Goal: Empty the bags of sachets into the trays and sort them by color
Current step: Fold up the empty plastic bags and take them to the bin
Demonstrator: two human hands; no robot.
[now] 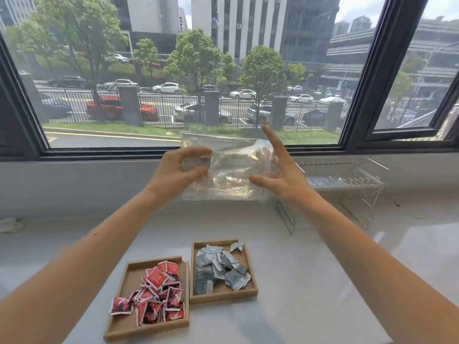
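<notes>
Window-side tabletop (310,281) | our left hand (177,170) pinches empty clear bag (223,170), right hand (280,175) splayed beside | red sachets (156,294), grey sachets (218,269) trayed apart: nearly done

Setting: you stand at a white window-ledge counter (323,281) in a ground-floor city room, likely an office. Evidence: dark-framed window (357,78), street with parked cars (121,109), railings, office towers (260,23).

Bright window (191,70) daylight; edges bowed, perhaps softened.
</notes>
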